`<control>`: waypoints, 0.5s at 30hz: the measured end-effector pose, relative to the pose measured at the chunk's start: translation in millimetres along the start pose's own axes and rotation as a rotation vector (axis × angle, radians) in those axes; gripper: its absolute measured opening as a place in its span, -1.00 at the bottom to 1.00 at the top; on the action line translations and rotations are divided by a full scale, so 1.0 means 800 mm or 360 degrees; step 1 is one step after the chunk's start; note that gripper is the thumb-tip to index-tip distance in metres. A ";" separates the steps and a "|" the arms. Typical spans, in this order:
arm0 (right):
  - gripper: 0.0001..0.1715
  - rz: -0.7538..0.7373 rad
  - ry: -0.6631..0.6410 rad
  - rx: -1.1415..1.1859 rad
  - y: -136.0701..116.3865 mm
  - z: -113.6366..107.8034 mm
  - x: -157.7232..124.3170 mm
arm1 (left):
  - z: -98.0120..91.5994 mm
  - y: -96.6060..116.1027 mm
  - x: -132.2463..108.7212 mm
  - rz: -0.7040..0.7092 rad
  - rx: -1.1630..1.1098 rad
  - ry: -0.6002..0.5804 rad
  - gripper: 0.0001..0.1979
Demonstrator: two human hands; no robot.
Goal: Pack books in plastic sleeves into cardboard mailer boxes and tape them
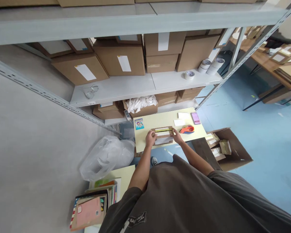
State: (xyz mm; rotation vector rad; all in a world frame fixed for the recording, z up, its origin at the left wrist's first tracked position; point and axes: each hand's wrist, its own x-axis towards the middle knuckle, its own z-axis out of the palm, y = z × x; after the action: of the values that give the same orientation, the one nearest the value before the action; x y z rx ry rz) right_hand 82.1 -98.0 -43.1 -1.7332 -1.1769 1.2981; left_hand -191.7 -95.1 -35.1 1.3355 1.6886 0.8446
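A small cardboard box [164, 133] rests at the front edge of the pale yellow table [160, 118], a dark slit and a yellowish strip showing along its top. White labels or paper show on its top and front. My left hand [150, 139] grips its left end, fingers curled over the edge. At the opposite end my right hand [177, 136] grips the box the same way. Just right of that hand lies an orange and blue tape dispenser [187, 129]. White slips of paper [179, 122] and a purple item [195, 118] lie behind it.
A blue booklet [139, 124] lies at the table's left. Beyond stands a metal shelf [131, 88] with cartons and tape rolls [189, 75]. An open carton [241, 153] holding small boxes is at right; a plastic bag [106, 157] and stacked notebooks [92, 210] are at left.
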 end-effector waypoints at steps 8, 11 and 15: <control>-0.31 -0.0142 0.0139 -0.0032 -0.021 0.022 0.024 | 0.005 0.015 0.028 0.0154 -0.0034 0.0133 -0.28; -0.25 -0.0297 0.0154 -0.0021 -0.025 0.023 0.033 | 0.007 0.018 0.035 0.0261 -0.0062 0.0198 -0.34; -0.29 -0.0215 0.0157 -0.0108 -0.016 0.023 0.036 | 0.018 0.012 0.039 0.0149 -0.0011 0.0095 -0.41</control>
State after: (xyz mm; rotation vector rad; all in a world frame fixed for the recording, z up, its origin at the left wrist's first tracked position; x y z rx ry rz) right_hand 63.6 -66.8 -47.6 -1.7135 -1.2707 1.0920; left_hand -178.0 -62.5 -38.9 1.4065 1.6777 0.9519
